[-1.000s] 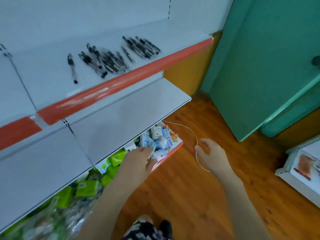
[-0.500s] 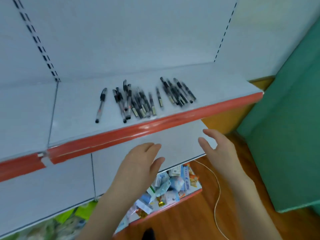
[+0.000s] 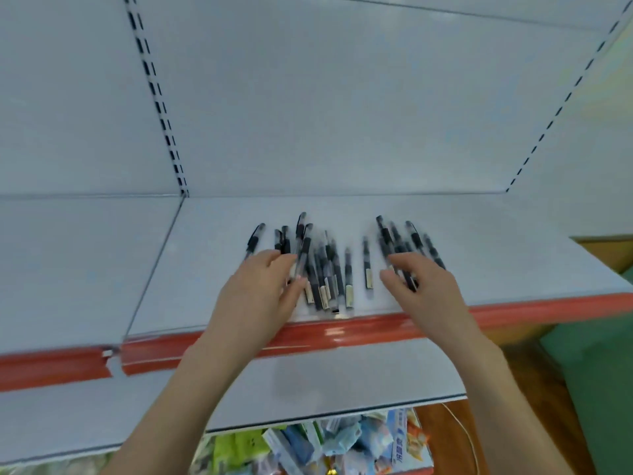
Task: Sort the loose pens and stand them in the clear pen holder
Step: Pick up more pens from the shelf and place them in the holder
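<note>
while both hands are already over the pens, the head view shows them lying flat on the grey shelf (image 3: pixel 513 241), well back from its red edge strip (image 3: pixel 359 329). the left bunch of pens (image 3: pixel 325 269) runs roughly 12 to 6 o'clock. the right bunch of pens (image 3: pixel 416 238) slants from 11 to 5. two single pens (image 3: pixel 367 265) lie in the gap between the bunches.

the left hand (image 3: pixel 263 293) rests with loosely straight fingers on the 9 o'clock side of the left bunch, thumb beside a clear barrel, pinching nothing that i can make out. the right hand (image 3: pixel 424 289) is spread over the right bunch. one pen crosses between its thumb and forefinger, but blur hides whether it is gripped.

each hand is nearest its own bunch, so either can gather lengthwise. the clear pen holder is not in view, so its direction from the hands cannot be told.
</note>
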Motion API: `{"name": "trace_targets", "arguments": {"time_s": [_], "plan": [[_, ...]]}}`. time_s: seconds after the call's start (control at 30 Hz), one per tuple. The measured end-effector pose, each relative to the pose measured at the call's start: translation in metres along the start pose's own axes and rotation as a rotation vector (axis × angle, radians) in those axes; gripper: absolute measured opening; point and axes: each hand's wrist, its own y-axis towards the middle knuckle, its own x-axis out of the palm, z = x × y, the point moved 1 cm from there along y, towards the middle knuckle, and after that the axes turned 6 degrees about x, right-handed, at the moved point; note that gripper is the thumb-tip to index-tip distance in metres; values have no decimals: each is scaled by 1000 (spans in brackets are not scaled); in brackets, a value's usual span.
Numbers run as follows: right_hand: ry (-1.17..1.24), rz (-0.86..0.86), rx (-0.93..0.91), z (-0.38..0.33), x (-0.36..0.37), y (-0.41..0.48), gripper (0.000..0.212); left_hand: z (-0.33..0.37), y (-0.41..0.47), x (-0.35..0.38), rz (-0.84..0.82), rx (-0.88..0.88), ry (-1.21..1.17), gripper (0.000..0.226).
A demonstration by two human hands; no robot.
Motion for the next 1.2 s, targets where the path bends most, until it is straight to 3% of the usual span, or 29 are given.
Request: {"name": "trace_targets", "arguments": {"time_s": [0.13, 0.23, 0.37, 0.6, 0.7, 0.87, 1.03, 1.2], "plan": [[-67, -113, -38, -7, 16, 28, 32, -16, 24, 9, -124, -244, 140, 63], [-197, -157, -27, -13, 22, 44, 36, -16, 33, 13, -222, -366, 170, 71], [-320, -260, -57, -22, 27, 64, 37, -11, 49, 16, -228, -388, 247, 67], [-408, -402, -111, -31, 26, 85, 25, 5, 73, 19, -252, -458, 119, 31], [-439, -444, -111, -31, 25, 92, 31, 8, 81, 21, -250, -500, 86, 30], [-389, -462, -77, -24, 23, 98, 37, 14, 86, 32, -223, -554, 31, 41], [-272, -374, -103, -11, 25, 95, 29, 18, 87, 38, -147, -556, 43, 33], [-65, -293, -66, 0, 21, 94, 36, 20, 88, 42, -128, -509, 58, 30]]}}
